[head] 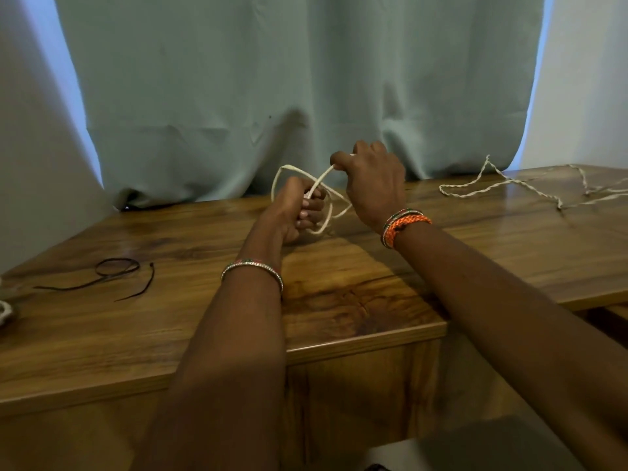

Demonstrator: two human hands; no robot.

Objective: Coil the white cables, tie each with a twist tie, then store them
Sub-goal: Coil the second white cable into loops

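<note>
My left hand (pixel 297 207) grips a bunch of loops of a white cable (pixel 278 180) just above the wooden table (pixel 204 321), near its far edge. My right hand (pixel 372 180), a little higher and to the right, pinches one end of the same cable between thumb and fingers. A second white cable (pixel 489 188), twisted and uncoiled, sprawls over the table's far right. Two dark twist ties (pixel 115 271) lie on the table at the left, one looped, one a loose strand.
A pale green curtain (pixel 306 79) hangs right behind the table's far edge. Something white (pixel 5 312) shows at the far left edge of the table, mostly cut off. A grey surface (pixel 475 447) sits low at the bottom right.
</note>
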